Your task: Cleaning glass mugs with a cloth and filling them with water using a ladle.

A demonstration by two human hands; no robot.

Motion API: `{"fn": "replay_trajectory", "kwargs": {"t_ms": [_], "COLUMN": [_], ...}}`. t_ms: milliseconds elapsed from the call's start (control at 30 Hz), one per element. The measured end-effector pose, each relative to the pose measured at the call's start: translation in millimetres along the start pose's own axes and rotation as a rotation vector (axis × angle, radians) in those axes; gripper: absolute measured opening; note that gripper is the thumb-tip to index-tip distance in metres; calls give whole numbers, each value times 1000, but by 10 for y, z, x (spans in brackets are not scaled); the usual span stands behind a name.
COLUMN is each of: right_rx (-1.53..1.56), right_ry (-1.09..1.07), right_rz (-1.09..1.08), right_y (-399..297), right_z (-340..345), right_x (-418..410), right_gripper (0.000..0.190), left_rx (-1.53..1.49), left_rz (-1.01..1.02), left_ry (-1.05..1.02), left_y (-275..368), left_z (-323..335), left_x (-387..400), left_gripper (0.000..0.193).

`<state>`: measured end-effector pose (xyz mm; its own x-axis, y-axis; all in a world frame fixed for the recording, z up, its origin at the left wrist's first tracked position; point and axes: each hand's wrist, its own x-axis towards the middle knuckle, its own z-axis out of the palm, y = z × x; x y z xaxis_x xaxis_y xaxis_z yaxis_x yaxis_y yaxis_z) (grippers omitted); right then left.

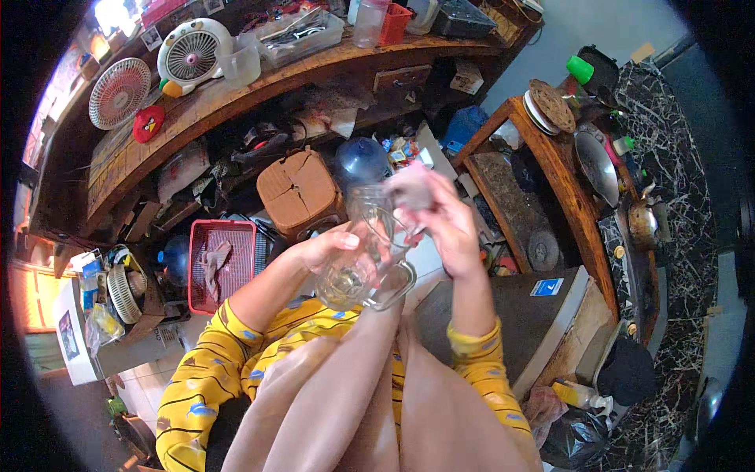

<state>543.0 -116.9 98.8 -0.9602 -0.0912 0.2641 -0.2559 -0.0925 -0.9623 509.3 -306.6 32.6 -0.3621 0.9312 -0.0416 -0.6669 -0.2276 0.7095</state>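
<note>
A clear glass pitcher [347, 282] with a looped handle is tilted in front of my body, above the legs. My left hand [327, 248] grips its side, the thumb lying across the glass. In my right hand [457, 233] is a bunched greyish-pink cloth [412, 187], blurred, held beside the pitcher's upper end. Whether the cloth touches the glass is hard to tell. Some of the right fingers are hidden behind the cloth and the pitcher.
Ahead stands a brown lidded bin [298, 189]. A red basket [191, 265] holding a crumpled cloth is at left. A long wooden counter [330, 65] carries a white fan [194, 56] and plastic containers. On the right is a wooden shelf [560, 200] with pans.
</note>
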Motion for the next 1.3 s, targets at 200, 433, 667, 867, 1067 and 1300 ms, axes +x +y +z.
{"fn": "replay_trajectory", "kwargs": {"t_ms": [200,433,667,867,1067,1300], "right_rx": [-683,-284,-132,398,-62,-119], "right_ry": [-741,-1327,-1229,-614,-1464,-1280], "right_rz": [-265,-117,433,779,425,571], "right_y": [-116,137,406,199,264,448], "right_z": [-231,46,91,-160,93,-19], "right_x": [266,311,256,240,450,448], "right_gripper": [33,41,31,32,38,29], "left_rx": [17,371,295,271,649,231], "left_rz": [-230,-342,-175,-88,-124,-96], "left_ry": [104,-70,-21,57,96,111], "left_y": [33,163,14,138,73,-150], "left_z": [40,13,1,27,-47,-133], "left_x": [-10,128,68,23,172,140], "left_gripper": [77,78,71,68,72,74]}}
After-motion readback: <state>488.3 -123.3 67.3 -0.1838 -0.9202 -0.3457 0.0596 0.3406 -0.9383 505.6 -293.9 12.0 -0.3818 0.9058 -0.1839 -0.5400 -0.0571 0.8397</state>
